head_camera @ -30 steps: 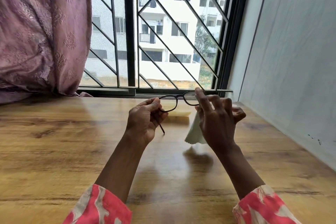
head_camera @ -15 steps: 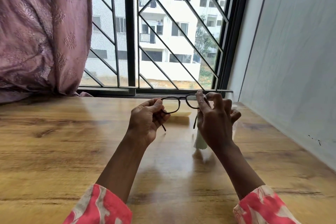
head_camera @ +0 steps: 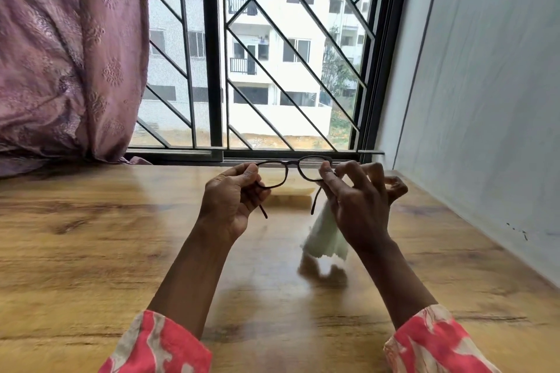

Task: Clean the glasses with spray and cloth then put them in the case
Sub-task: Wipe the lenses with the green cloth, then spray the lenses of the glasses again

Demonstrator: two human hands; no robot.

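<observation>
Dark-framed glasses (head_camera: 286, 171) hang in the air above the wooden table (head_camera: 91, 251), lenses facing away, both temples unfolded toward me. My left hand (head_camera: 233, 200) pinches the left end of the frame. My right hand (head_camera: 357, 200) pinches the right lens with a pale cloth (head_camera: 325, 239), which hangs down below the palm. A pale yellow case (head_camera: 291, 192) lies on the table behind the glasses, mostly hidden. No spray bottle is in view.
A barred window (head_camera: 257, 70) stands just behind the table's far edge. A mauve curtain (head_camera: 66, 54) hangs at the left and rests on the table. A grey wall (head_camera: 485, 100) bounds the right side.
The glasses have turned level and shifted slightly right. My right thumb moved across the right lens with the cloth, and the cloth swung lower beneath that hand.
</observation>
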